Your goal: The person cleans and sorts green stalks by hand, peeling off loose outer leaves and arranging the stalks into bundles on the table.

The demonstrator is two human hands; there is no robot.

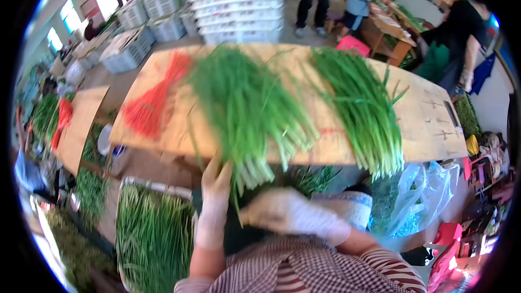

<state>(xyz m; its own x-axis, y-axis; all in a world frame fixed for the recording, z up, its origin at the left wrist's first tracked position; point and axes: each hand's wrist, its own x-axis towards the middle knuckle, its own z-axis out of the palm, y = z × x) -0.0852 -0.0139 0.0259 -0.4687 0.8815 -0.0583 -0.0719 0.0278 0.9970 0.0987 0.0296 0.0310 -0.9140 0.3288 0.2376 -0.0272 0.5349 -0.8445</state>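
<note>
My left hand (216, 183), in a pale glove, is at the board's near edge, its fingers bent against the left side of a thick bunch of green chives (244, 114). The bunch's leafy end is blurred, and its pale cut ends point towards me. A loose blade hangs below the edge between my hands. My right hand (290, 212), also gloved, is smeared by motion in front of my body, below the cut ends; its fingers are unclear. A second pile of chives (363, 108) lies to the right. Red ties (157, 97) are spread on the left of the wooden board (426, 114).
A crate of chives (154, 233) stands at lower left. Clear plastic bags (423, 195) hang at right below the board. Stacked white crates (239, 5) rise behind it. Other people stand at the back, one near a side table (385, 27). Another board (81, 125) is at left.
</note>
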